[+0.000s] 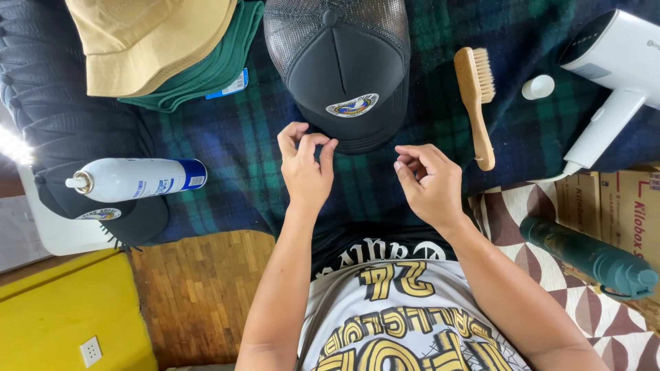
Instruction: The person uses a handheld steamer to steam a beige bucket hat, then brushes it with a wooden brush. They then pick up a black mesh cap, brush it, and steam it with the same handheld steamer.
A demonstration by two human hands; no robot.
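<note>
While both hands hover over the dark green-and-navy plaid blanket (247, 151), the left hand (304, 168) curls its fingertips together right at the brim of the black mesh-backed trucker cap with a round front patch (342, 69); whether it pinches anything is hard to tell. The right hand (430, 182) sits half-closed just beside it, holding nothing visible. Nearby lie a wooden-handled bristle brush (476, 99) and a white spray can with a blue band (134, 178).
</note>
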